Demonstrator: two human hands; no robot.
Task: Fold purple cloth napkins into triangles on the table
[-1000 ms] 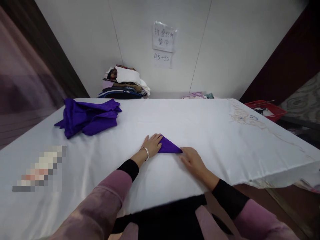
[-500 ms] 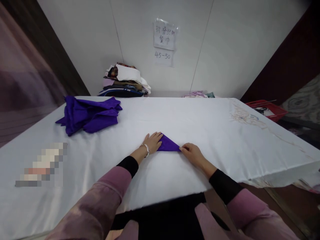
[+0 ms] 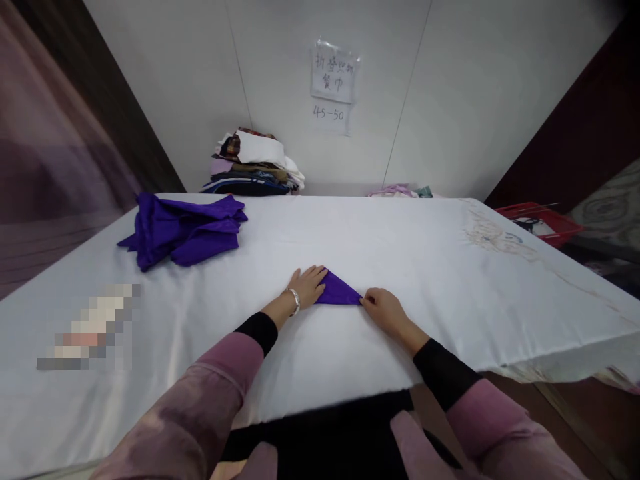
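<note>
A purple cloth napkin (image 3: pixel 337 289), folded into a small triangle, lies on the white-covered table (image 3: pixel 295 230). My left hand (image 3: pixel 307 285) rests flat across the napkin's left part, fingers stretched out, and hides that end of it. At the napkin's right corner, my right hand (image 3: pixel 384 309) pinches the pointed tip between thumb and forefinger. A heap of loose purple napkins (image 3: pixel 187 230) sits on the left side of the table, beyond my left arm.
A stack of folded clothes (image 3: pixel 255 163) stands behind the table's far edge, with more cloth (image 3: pixel 397 191) farther right. A red basket (image 3: pixel 560 230) is at the far right. A blurred-out object (image 3: pixel 90 330) lies at the left. Handwritten paper signs (image 3: pixel 334 73) hang on the wall.
The whole view has shifted slightly. My left hand stays flat on the napkin and my right hand still pinches its tip; the napkin keeps its triangular shape.
</note>
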